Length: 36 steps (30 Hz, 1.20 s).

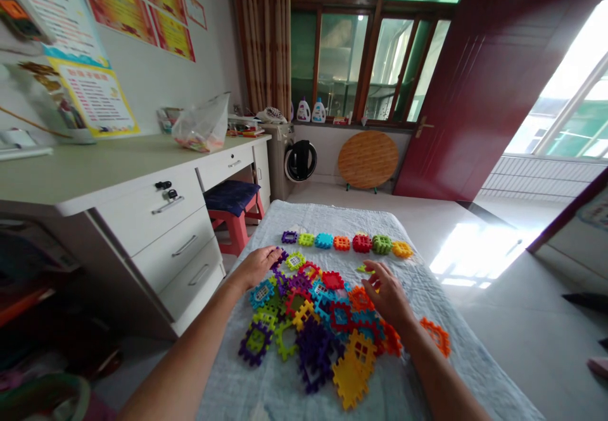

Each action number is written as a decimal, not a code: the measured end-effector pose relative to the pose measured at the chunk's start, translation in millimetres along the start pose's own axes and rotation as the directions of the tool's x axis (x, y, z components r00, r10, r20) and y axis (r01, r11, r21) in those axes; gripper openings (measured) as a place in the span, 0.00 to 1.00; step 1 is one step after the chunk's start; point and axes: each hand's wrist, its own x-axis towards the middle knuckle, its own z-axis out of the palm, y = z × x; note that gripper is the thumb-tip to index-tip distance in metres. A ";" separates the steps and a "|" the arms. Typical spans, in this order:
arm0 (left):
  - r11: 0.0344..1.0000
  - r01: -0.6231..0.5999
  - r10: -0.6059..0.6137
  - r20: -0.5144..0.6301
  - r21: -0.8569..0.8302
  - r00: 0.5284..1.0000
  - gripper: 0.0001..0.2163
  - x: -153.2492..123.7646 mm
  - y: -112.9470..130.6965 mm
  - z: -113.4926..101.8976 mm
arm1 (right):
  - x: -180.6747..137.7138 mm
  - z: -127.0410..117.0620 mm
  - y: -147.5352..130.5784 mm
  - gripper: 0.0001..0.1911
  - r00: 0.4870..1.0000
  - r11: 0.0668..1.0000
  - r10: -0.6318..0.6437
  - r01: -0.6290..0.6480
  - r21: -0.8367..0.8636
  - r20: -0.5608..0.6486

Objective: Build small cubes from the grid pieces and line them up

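Note:
My left hand point(261, 268) is at the left edge of a loose heap of plastic interlocking tiles, its fingers closed on a purple interlocking tile point(280, 257). My right hand point(387, 291) is over the heap's right side with fingers bent and apart. Just beyond its fingertips lies a small yellow-green tile point(365, 269), and an orange tile point(360, 299) is beside the thumb. Behind the heap runs a row of tile stacks sorted by colour, from a purple tile point(289, 237) at the left through a red stack point(361, 243) to a yellow stack point(402, 249) at the right.
Everything lies on a bed-like surface with a pale blue cloth point(327, 215). An orange tile point(435, 337) sits apart at the right. To the left stand a white desk point(142, 187) and a pink stool point(237, 228). A round wooden tabletop point(368, 159) leans by the wall.

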 end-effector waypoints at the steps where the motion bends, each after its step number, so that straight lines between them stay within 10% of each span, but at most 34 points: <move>1: 0.999 0.015 -0.014 -0.022 0.029 1.000 0.21 2.2 -1.1 2.3 | 0.0 -0.1 0.0 0.16 1.000 1.000 -0.001 0.001 0.002 0.000; 12: 0.976 0.086 -0.047 -0.192 0.199 0.980 0.12 10.1 -30.4 20.9 | -0.6 2.9 3.7 0.17 1.000 1.000 0.005 -0.005 0.001 0.010; 26: 0.993 0.061 -0.096 -0.366 -0.105 0.926 0.14 12.4 -46.6 21.5 | -1.9 3.9 5.7 0.17 1.000 1.000 0.021 -0.021 -0.004 -0.006; 33: 0.963 0.084 -0.025 -0.227 0.255 0.973 0.22 29.1 -49.7 11.3 | -1.8 4.7 8.8 0.17 1.000 1.000 0.023 -0.023 0.005 -0.005; 36: 0.909 -0.023 0.027 -0.002 0.417 1.000 0.28 33.9 -45.9 4.7 | -2.1 5.0 8.3 0.17 1.000 1.000 0.025 -0.025 0.003 -0.010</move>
